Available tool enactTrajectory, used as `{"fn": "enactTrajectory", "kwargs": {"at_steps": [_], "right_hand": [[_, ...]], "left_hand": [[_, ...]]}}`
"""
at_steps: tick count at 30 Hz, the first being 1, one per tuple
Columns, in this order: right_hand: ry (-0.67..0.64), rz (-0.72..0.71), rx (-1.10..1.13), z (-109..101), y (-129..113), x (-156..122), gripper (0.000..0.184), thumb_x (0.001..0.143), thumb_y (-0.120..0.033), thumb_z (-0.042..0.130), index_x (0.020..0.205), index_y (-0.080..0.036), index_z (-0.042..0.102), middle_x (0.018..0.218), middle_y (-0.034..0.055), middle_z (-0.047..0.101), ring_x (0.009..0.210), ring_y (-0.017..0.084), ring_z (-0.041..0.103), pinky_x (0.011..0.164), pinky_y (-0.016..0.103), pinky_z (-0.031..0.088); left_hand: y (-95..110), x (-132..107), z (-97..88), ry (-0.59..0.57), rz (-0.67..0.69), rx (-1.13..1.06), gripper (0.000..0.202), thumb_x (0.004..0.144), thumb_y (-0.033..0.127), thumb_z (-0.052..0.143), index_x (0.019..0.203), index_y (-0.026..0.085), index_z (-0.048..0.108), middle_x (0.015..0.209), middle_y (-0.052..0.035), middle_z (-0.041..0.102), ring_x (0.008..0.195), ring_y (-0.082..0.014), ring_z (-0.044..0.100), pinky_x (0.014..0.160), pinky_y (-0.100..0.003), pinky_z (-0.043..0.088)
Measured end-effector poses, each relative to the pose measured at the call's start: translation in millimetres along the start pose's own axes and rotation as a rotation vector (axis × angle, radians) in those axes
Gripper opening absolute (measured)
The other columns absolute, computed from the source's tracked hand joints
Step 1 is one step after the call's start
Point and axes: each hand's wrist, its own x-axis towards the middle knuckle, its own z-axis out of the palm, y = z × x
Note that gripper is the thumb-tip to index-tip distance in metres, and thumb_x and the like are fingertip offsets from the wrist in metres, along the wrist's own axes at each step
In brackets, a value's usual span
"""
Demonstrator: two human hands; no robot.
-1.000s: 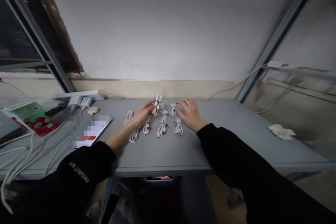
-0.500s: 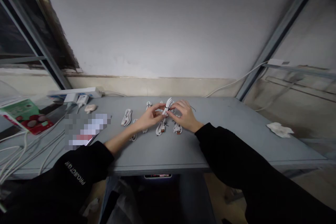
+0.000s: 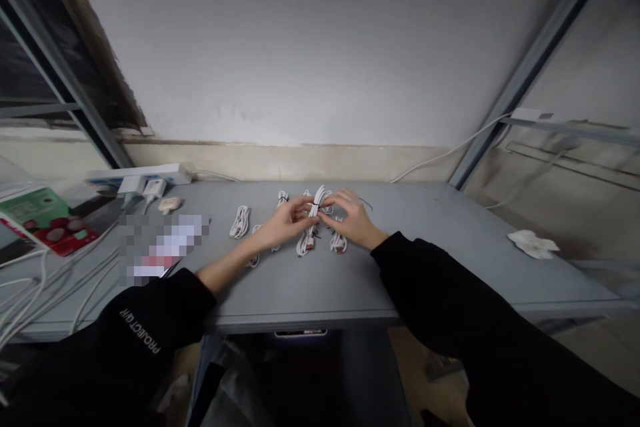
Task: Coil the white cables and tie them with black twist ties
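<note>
Both my hands meet over the middle of the grey table, holding a coiled white cable (image 3: 316, 205) between their fingertips. My left hand (image 3: 290, 219) grips the coil from the left and my right hand (image 3: 353, 217) pinches it from the right. A thin black tie wire (image 3: 367, 203) sticks out beyond my right hand. Several other bundled white cables lie around them, including one at the left (image 3: 240, 222) and one just below my right hand (image 3: 338, 243). My hands partly hide the cables nearest them.
The grey table (image 3: 440, 247) runs across the view. At its back left stands a white power strip (image 3: 140, 175) with plugs. Further left lie a pixelated paper (image 3: 165, 247), a green and red box (image 3: 47, 221) and loose white cables (image 3: 35, 293). A crumpled tissue (image 3: 533, 245) lies right.
My right hand has moved left to join my left hand on the coil. The coil has moved slightly right, with both hands now on it.
</note>
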Motion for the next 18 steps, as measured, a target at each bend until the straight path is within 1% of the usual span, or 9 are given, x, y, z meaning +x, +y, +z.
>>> {"fn": "enactTrajectory", "kwargs": {"at_steps": [3,5,8,13,18], "right_hand": [[-0.001,0.010,-0.008,-0.6,0.4,0.0,0.008,0.085,-0.027,0.066,0.087,-0.023,0.059,0.084,0.0036,0.067,0.079,0.021,0.060,0.073,0.039,0.048],[-0.017,0.010,0.008,-0.4,-0.7,0.3,0.005,0.087,-0.027,0.063,0.089,-0.023,0.060,0.086,0.0038,0.067,0.081,0.020,0.061,0.075,0.039,0.049],[-0.034,0.005,0.040,0.1,-3.5,1.0,0.001,0.088,-0.024,0.059,0.087,-0.023,0.059,0.083,0.0033,0.065,0.080,0.020,0.060,0.074,0.039,0.050],[-0.032,-0.030,0.103,-0.8,-8.0,2.2,0.005,0.087,-0.017,0.054,0.085,-0.021,0.056,0.078,0.0033,0.062,0.076,0.019,0.058,0.071,0.036,0.049],[-0.082,0.034,0.103,-2.7,-10.6,2.2,0.005,0.087,-0.021,0.057,0.082,-0.022,0.055,0.079,0.0028,0.061,0.076,0.018,0.057,0.071,0.035,0.049]], "left_hand": [[-2.1,0.4,0.5,-0.019,0.011,0.009,0.037,0.081,0.025,0.068,0.113,0.014,0.054,0.096,-0.0071,0.068,0.079,-0.0125,0.064,0.074,-0.029,0.048],[-3.0,0.8,0.2,-0.025,0.020,0.018,0.036,0.082,0.024,0.068,0.114,0.014,0.054,0.096,-0.0074,0.068,0.078,-0.0124,0.064,0.074,-0.029,0.048],[-2.6,0.8,-0.8,-0.015,0.025,0.061,0.037,0.082,0.024,0.067,0.114,0.014,0.055,0.098,-0.0082,0.068,0.079,-0.0125,0.063,0.076,-0.031,0.049],[2.2,-1.5,-0.5,-0.002,0.046,0.181,0.035,0.082,0.024,0.065,0.115,0.014,0.057,0.099,-0.0092,0.069,0.082,-0.0148,0.063,0.082,-0.035,0.049],[5.9,-3.1,2.1,0.024,0.081,0.271,0.032,0.083,0.026,0.064,0.113,0.014,0.059,0.102,-0.0106,0.069,0.088,-0.0176,0.064,0.085,-0.036,0.049]]}}
